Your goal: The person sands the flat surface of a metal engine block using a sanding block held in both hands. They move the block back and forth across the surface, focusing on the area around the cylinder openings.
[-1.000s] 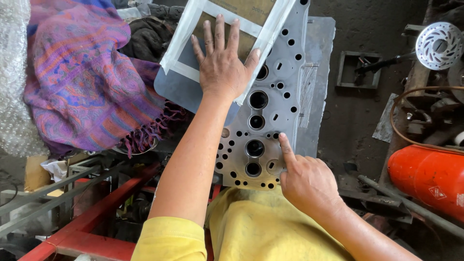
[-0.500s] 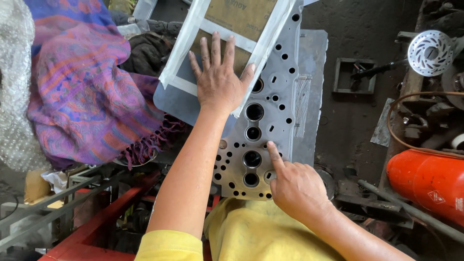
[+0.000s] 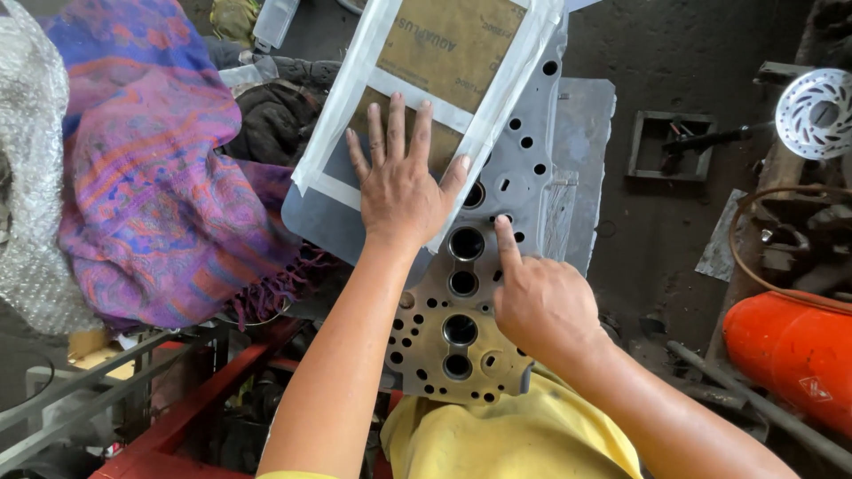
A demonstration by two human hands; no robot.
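Grip wide on the left hand [image 3: 404,191]: fingers spread, palm flat, holding nothing, only pressing down on the brown sheet with white tape edges [image 3: 444,53]. Grip narrow on the right hand [image 3: 541,306]: fingers curled, holding nothing, index fingertip [image 3: 503,226] touching the grey metal plate with many holes [image 3: 524,151], just beside a large round bore. Sheet lying tilted over the far part of the plate, plate itself resting on a grey board [image 3: 590,115] in front of the body.

Seems to be a step of laying and matching the sheet against the plate; probably calls next for keeping the palm down so that nothing slides.

Further out, a square tray [image 3: 641,146] on the floor with a dark tool inside; an orange cylinder [image 3: 781,355], contents hidden; a purple cloth [image 3: 151,177] at left.
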